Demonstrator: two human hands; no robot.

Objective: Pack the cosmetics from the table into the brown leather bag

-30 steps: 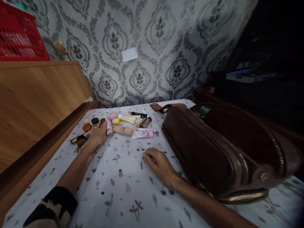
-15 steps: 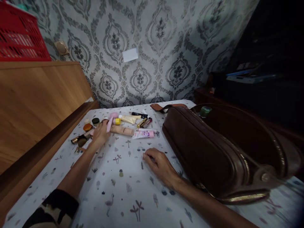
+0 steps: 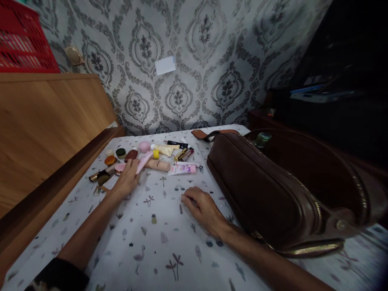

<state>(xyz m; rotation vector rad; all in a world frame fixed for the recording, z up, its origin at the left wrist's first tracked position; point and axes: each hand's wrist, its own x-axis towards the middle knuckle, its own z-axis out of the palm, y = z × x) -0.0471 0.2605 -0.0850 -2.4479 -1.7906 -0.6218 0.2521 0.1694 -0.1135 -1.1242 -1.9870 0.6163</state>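
My left hand (image 3: 127,179) reaches into a cluster of cosmetics at the far left of the printed sheet and is closed on a pink tube (image 3: 143,162), which tilts up from my fingers. Around it lie a beige foundation tube (image 3: 159,165), a pink-and-white sachet (image 3: 182,169), a cream tube with a yellow cap (image 3: 163,150) and small round pots (image 3: 121,152). My right hand (image 3: 202,208) rests on the sheet nearer me, fingers curled, nothing visible in it. A large brown leather bag (image 3: 266,194) lies open just right of that hand.
A wooden headboard (image 3: 51,121) runs along the left, with a red crate (image 3: 21,40) on top. Patterned wallpaper (image 3: 194,60) closes the back. Dark furniture fills the right. A black pencil (image 3: 177,143) and gold lipsticks (image 3: 182,154) lie behind the sachet.
My left hand has closed on the pink tube and drawn it back toward me, tilting it. The right hand has stayed where it was.
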